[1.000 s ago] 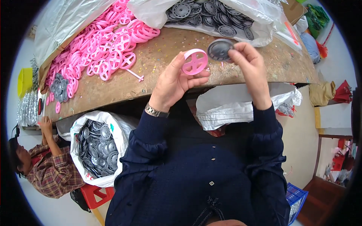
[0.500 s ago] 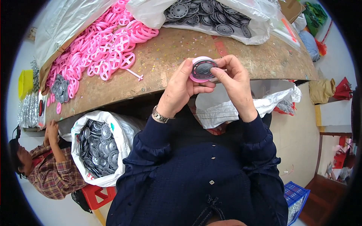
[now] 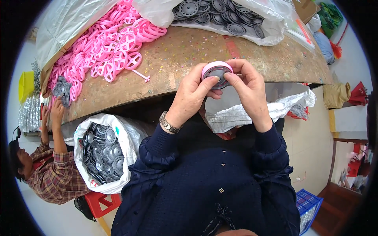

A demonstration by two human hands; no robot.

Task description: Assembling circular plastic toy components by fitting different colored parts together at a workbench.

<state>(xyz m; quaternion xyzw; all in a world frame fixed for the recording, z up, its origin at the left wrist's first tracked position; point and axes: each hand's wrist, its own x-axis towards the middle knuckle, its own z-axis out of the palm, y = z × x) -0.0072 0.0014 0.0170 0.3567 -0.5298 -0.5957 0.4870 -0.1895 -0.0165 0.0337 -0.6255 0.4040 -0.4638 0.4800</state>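
Observation:
Both hands grip one small round toy wheel, a grey disc set in a pink ring, in front of the table's near edge. My left hand holds its left side, thumb lying on the grey face and other fingers beneath. From the right, my right hand presses its thumb on the disc, with the fingers curled behind the rim. The underside of the wheel is hidden. Below the hands hangs a white sack with its mouth spread.
Pink spoked rings heap on the table at left; grey discs lie on plastic at the back. A white sack of grey discs stands at my left. Beyond it a co-worker reaches to a small grey pile.
The wheel has shifted slightly right and turned, and my left thumb has come onto its face. The co-worker's hand has reached forward to the grey pile on the table.

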